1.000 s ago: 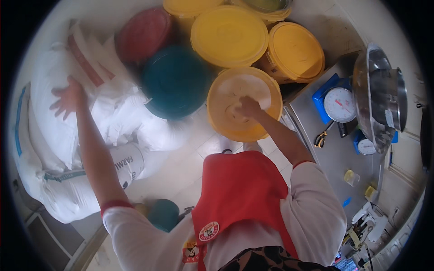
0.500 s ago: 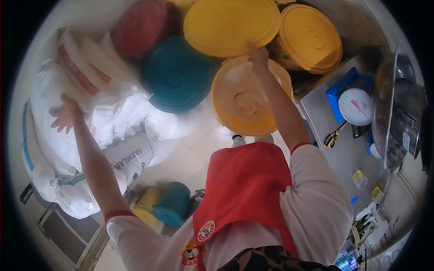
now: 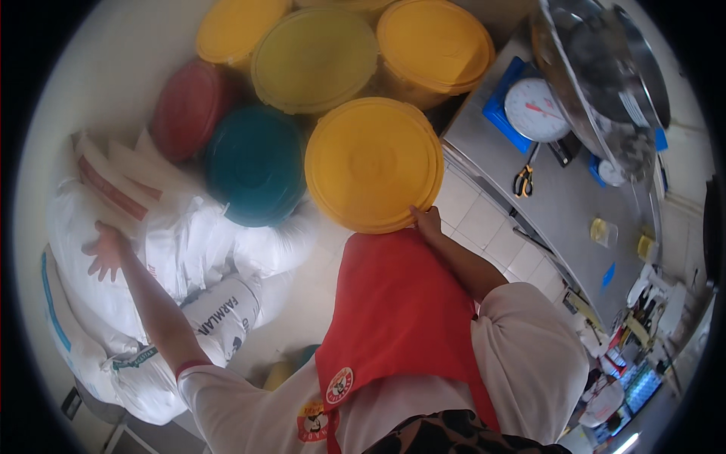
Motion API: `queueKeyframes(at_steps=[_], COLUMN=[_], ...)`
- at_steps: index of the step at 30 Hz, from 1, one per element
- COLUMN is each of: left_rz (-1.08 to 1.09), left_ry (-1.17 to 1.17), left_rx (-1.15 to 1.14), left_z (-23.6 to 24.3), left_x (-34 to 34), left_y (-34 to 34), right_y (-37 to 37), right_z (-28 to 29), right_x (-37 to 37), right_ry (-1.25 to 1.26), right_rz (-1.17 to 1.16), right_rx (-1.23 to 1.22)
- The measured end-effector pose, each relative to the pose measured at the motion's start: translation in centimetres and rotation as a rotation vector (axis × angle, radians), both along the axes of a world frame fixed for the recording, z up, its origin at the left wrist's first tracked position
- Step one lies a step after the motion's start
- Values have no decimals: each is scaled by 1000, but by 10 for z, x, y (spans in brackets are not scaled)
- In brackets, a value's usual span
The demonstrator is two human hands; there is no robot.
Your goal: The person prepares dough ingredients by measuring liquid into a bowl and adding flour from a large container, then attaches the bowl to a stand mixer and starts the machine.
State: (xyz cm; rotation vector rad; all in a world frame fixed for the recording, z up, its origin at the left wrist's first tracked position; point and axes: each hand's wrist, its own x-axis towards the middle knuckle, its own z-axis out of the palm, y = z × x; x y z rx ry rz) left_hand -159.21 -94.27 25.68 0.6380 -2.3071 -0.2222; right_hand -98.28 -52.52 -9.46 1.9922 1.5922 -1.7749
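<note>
My right hand [image 3: 427, 220] grips the near right rim of a round yellow lid [image 3: 374, 163], thumb on top. The lid is in front of my red apron and hides whatever is directly beneath it; I cannot tell whether it sits fully on a bin. My left hand [image 3: 106, 251] is open with fingers spread, resting on or just over the white sacks [image 3: 174, 242] at the left. Behind the lid stands a bin with a duller yellow lid [image 3: 314, 60]. Left of it is a teal-lidded bin [image 3: 255, 166].
A red-lidded bin [image 3: 189, 110] and more yellow-lidded bins [image 3: 435, 45] stand at the back. On the right, a metal table [image 3: 563, 204] bears a blue dial scale [image 3: 533, 110], black-and-yellow pliers [image 3: 523, 180] and large metal bowls [image 3: 605, 68].
My right hand has brought the yellow lid from over the far bin toward me, where a pale-looking bin top showed before. My left hand stays spread at the sacks. The view has shifted.
</note>
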Motion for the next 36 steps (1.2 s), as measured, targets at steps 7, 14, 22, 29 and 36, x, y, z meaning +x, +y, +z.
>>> queueKeyframes(at_steps=[7,14,22,29,36], left_rz=[-128,-861,-1491,-1909,-2171], left_ry=[-19,153,-904,-820,-265], left_rx=[65,-117,641,1169,749], left_z=[10,-89,-292,-87,43], left_x=[23,120,473,526,500], left_y=[9,-21,117,365,614], right_y=[4,20,9,-3,-141], right_z=[-54,-43,23,2,-28], right_x=[36,45,127,367,685], right_ry=[51,160,90,2,-603], right_rz=[170,705,826,433,-667], right_rx=[371,293,437,549,162])
